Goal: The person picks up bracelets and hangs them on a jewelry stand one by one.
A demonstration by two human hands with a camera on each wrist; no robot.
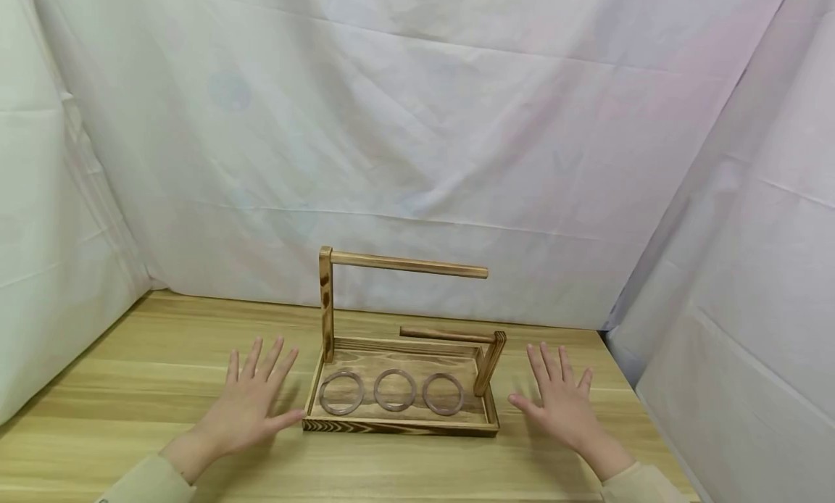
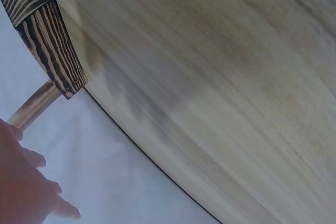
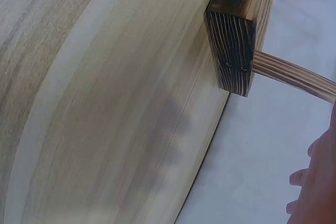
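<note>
Between the hands stands a wooden rack (image 1: 404, 428) with a shallow tray base. A tall post at its left carries a long horizontal bar (image 1: 411, 264); a shorter post at its right carries a lower bar (image 1: 446, 334). Three translucent rings (image 1: 341, 412), like bangles, lie in a row in the tray. My left hand (image 1: 244, 409) is spread flat left of the rack, its thumb tip right at the tray's front left corner. To the right, my right hand (image 1: 562, 407) is spread too, thumb toward the rack. Both hold nothing. Each wrist view catches part of a hand and the rack's edge.
The rack stands on a light wood-grain table (image 1: 163, 358). White cloth (image 1: 417, 126) hangs behind the table, with more cloth walls (image 1: 750, 271) along the left and right sides.
</note>
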